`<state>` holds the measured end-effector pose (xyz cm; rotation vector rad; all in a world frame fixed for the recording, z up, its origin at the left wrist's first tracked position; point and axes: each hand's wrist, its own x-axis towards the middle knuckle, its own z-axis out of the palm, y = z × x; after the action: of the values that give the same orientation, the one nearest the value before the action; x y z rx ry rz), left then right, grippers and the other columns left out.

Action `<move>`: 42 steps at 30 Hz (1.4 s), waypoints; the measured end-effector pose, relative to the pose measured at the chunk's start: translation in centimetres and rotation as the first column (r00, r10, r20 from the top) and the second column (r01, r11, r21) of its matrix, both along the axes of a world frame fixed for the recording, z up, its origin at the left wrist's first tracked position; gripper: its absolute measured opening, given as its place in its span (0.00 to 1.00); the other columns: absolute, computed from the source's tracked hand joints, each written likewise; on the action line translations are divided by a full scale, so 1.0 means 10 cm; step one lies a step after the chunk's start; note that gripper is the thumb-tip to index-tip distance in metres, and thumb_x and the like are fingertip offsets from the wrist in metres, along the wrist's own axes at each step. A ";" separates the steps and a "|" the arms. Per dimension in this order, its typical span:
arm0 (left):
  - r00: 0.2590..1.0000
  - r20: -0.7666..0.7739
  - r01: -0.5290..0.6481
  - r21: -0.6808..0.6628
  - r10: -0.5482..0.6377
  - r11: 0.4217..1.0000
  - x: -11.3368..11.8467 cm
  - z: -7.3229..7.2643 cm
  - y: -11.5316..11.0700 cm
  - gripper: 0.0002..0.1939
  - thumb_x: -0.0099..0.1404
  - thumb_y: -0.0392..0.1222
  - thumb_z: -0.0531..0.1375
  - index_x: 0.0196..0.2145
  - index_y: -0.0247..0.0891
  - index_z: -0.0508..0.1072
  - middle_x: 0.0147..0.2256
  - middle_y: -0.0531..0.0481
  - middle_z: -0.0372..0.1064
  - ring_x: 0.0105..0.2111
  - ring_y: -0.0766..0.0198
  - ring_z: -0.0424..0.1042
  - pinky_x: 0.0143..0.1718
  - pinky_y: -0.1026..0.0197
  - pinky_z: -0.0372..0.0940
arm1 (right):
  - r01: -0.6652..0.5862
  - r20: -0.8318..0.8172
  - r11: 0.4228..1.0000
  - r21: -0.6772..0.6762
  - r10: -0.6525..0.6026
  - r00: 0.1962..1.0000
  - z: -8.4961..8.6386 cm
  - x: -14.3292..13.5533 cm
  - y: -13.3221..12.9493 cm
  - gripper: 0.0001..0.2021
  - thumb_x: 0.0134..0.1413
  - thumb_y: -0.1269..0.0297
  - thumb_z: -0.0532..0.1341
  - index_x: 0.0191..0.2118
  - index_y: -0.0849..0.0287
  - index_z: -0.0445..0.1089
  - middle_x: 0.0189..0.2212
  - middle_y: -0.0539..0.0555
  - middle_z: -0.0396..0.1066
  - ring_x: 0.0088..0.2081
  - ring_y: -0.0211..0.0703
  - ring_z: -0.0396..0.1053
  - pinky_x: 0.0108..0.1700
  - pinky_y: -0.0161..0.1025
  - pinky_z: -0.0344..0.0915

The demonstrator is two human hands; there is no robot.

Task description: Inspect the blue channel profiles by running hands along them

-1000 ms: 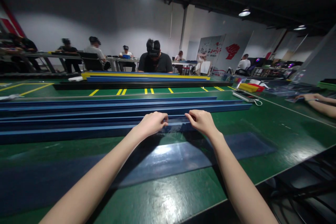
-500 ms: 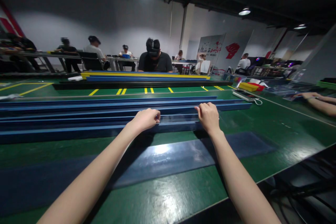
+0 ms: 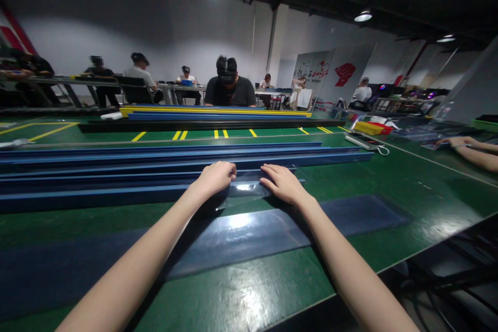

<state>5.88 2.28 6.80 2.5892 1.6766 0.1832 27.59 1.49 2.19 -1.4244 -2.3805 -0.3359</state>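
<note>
In the head view, a piece of clear plastic film lies over the nearest of several long blue channel strips. My left hand is closed at the film's left end, with its thumb and fingers curled together and partly hidden. Stretched nearly flat, the fingers of my right hand rest on the film and the strip's edge, a short way to the right of my left hand. In front of both hands, a long translucent sheet lies flat beneath my forearms.
Across the green table lies a stack of yellow and blue strips, with a person behind it. At right are a white device with a cord, a yellow tray and another person's hands.
My right hand has moved left, closer to my left hand, and its fingers have gone from curled to flat. The film now shows a bright glare between the hands. My left hand has hardly moved.
</note>
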 end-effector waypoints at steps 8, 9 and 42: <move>0.999 -0.014 0.038 0.148 -0.036 0.988 0.06 -0.01 -0.04 0.16 0.61 0.43 0.49 0.45 0.40 0.67 0.44 0.44 0.65 0.45 0.56 0.64 0.43 0.59 0.60 | 0.059 -0.003 0.994 -0.093 -0.060 0.998 0.00 -0.03 0.00 0.24 0.59 0.52 0.42 0.54 0.59 0.60 0.53 0.56 0.61 0.54 0.42 0.56 0.54 0.41 0.50; 0.999 -0.018 0.047 0.148 -0.045 0.988 0.07 0.00 -0.04 0.17 0.62 0.44 0.49 0.46 0.39 0.67 0.44 0.44 0.64 0.45 0.55 0.63 0.44 0.58 0.59 | 0.064 -0.007 0.994 -0.092 -0.065 0.998 0.00 -0.04 0.00 0.24 0.59 0.52 0.42 0.54 0.59 0.60 0.52 0.56 0.61 0.54 0.42 0.57 0.54 0.40 0.50; 0.996 -0.066 0.066 0.071 -0.061 0.995 0.17 -0.28 -0.06 0.25 0.66 0.52 0.40 0.57 0.42 0.53 0.58 0.42 0.49 0.57 0.51 0.50 0.52 0.43 0.47 | 0.226 0.038 0.965 -0.132 -0.223 0.974 0.04 0.41 0.10 0.22 0.59 0.54 0.42 0.48 0.60 0.65 0.49 0.58 0.65 0.50 0.44 0.61 0.50 0.40 0.55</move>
<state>7.58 1.67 3.96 2.7250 1.6345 0.1639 31.64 2.49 2.61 -1.7680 -2.3017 -0.2512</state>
